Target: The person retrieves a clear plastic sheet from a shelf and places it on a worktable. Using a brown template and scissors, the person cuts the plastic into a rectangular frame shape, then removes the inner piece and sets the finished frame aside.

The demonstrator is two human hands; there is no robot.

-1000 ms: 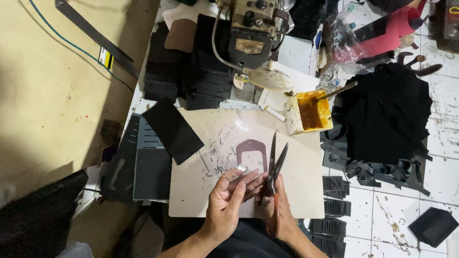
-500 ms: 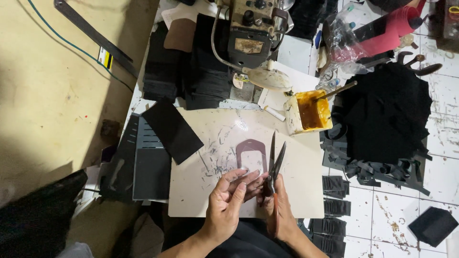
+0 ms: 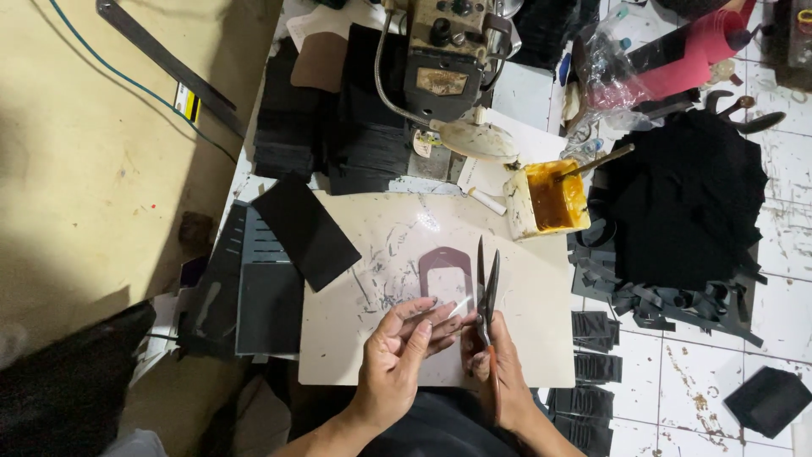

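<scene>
Right now I'm gripping scissors in my right hand, left hand fingers spread, pinching a small clear scrap over the worktop

Both forearms are bare, no sleeves, rings or watch; dark clothing below.

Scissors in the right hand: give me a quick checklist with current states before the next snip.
1. Scissors held firmly in the right hand: ok, blades point away from the body.
2. Blades parted: ok, slightly open.
3. Left hand fingers out of the blades' path: cannot tell, they sit very close beside the blades.
4. Small pale piece pinched at the fingertips: cannot tell, too small to read.
5. Brown cutout piece flat on the cutting board: ok, just beyond the hands.
6. Yellow glue tub away from the hands: ok, at the board's far corner, stick inside it.
</scene>
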